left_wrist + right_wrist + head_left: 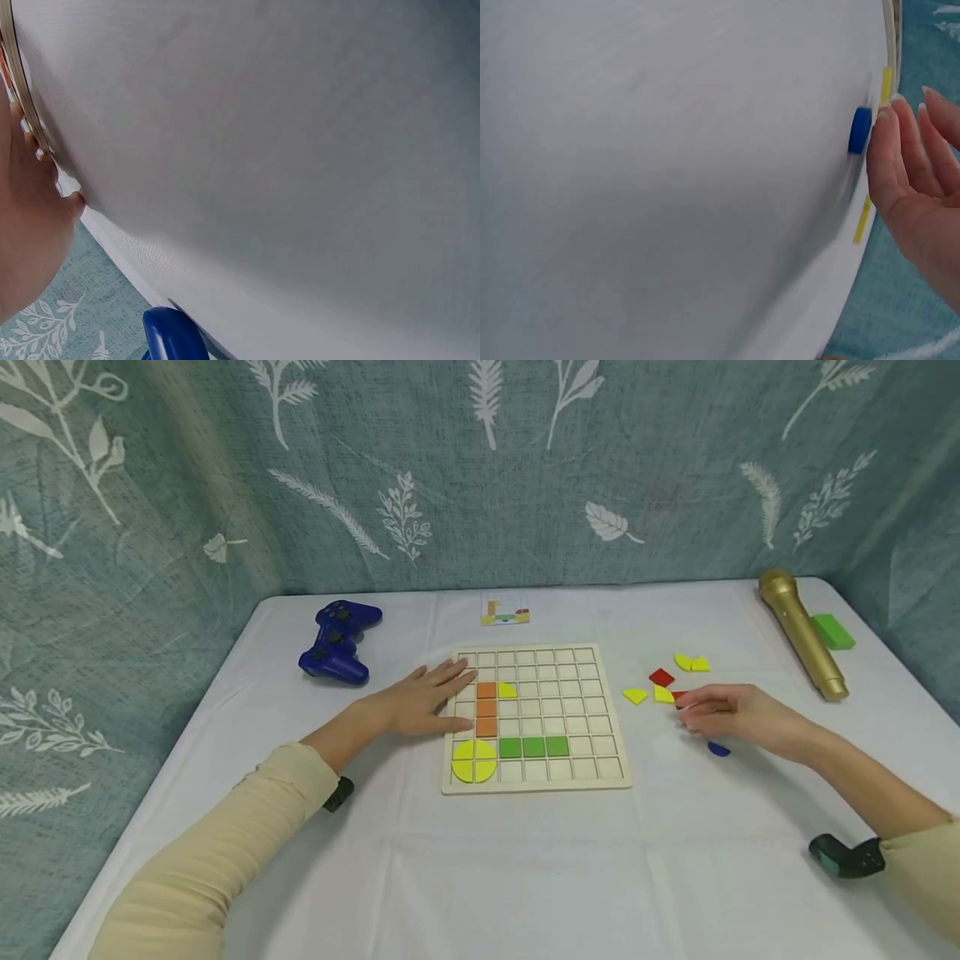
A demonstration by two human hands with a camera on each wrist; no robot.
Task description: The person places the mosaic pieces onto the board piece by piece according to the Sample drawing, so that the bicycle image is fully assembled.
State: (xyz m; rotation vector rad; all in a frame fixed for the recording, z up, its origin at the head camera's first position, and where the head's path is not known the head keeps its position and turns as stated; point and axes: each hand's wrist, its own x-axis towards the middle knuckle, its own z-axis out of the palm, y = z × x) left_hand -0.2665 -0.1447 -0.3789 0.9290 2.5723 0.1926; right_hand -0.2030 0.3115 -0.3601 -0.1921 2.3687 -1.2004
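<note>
A wooden grid board (540, 772) lies mid-table, bearing three orange squares (487, 708), a yellow quarter-circle (507, 691), a row of green squares (534, 747) and a yellow circle of quarter pieces (464, 770). My left hand (420, 703) rests spread on its left edge, fingers straight. To the right of the board, my right hand (727, 718) hovers low over loose pieces, fingers loosely bent. In the right wrist view its thumb stands apart from the fingers, with nothing between. Around it lie yellow pieces (635, 696), a red square (662, 677) and a blue half-circle (718, 749). Another red piece (678, 694) is partly hidden by the fingertips.
Behind the board lies a small pattern card (505, 611). A blue game controller (333, 647) sits at the back left. At the back right are a gold microphone (802, 635) and a green block (834, 632). Patterned cloth (510, 485) hangs behind the table.
</note>
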